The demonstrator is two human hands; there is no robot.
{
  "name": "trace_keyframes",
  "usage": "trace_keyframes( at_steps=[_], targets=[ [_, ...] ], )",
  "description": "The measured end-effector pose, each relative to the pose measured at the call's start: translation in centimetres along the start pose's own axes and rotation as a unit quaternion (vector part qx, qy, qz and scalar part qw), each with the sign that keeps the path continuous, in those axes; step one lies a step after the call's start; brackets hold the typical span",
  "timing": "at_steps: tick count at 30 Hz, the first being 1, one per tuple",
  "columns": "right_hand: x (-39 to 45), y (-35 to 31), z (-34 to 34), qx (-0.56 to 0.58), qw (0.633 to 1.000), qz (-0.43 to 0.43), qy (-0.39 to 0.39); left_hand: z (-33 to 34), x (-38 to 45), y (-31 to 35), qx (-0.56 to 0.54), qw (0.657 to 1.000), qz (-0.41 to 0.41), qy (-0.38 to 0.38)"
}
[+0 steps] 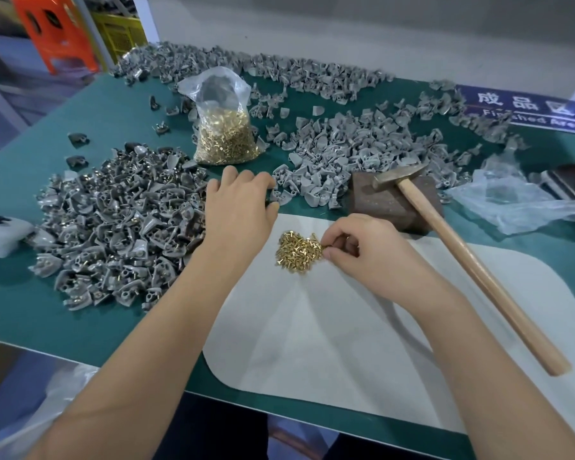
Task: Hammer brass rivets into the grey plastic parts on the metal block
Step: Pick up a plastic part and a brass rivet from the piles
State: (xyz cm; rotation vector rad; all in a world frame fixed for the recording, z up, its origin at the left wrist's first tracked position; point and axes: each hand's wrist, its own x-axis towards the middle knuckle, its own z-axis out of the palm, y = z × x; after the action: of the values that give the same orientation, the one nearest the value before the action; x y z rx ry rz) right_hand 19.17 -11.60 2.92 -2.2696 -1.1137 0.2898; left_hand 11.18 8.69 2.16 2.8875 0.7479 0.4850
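Rivets of brass lie in a small loose heap [297,250] on the pale mat [346,327] at the centre of the frame, with far more of them in a clear bag [224,127] standing above centre. Grey plastic parts spread in a broad scatter [346,144] across the upper right of the green table [14,293], and a second pile [120,227] at middle left shows brass glints, so those probably carry rivets already. The metal block [379,197] sits right of centre, just above the mat, and the hammer [462,257] rests with its head on it and its handle running down to the lower right.

The step in hand looks like gathering one part and one rivet. The left hand [239,204] reaches with fingers spread and lightly bent over the nearest grey parts; it would do well to take a single piece and carry it hole-up to the block. The right hand [356,247] pinches at the heap's right edge; one rivet, held by the shank, would seat cleanly.

Whether that pinch truly holds a rivet is hard to tell, since the fingertips curl over it. The left fingertips hide what they touch. A blue sign [525,107] at upper right is cut by the frame edge.
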Motion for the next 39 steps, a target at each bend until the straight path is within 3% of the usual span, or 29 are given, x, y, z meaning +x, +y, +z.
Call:
trace_keyframes(
  at_steps=[22,27,36,39],
  targets=[
    [-0.3,-0.7,-0.7,-0.018,1.0,0.02,0.01,-0.9,0.1,0.6,-0.076,0.996,0.009,0.056],
    [-0.2,-0.5,-1.0,-0.03,1.0,0.01,0.002,-1.7,0.0,1.3,-0.167,0.983,0.016,0.075],
    [0.0,-0.2,-1.1,-0.127,0.99,0.062,-0.028,-2.3,2.4,5.8,-0.26,0.96,0.077,-0.071],
    [0.0,0.1,-2.1,-0.069,0.995,0.063,0.03,-2.0,3.1,7.1,-0.273,0.955,0.082,-0.086]
  ],
)
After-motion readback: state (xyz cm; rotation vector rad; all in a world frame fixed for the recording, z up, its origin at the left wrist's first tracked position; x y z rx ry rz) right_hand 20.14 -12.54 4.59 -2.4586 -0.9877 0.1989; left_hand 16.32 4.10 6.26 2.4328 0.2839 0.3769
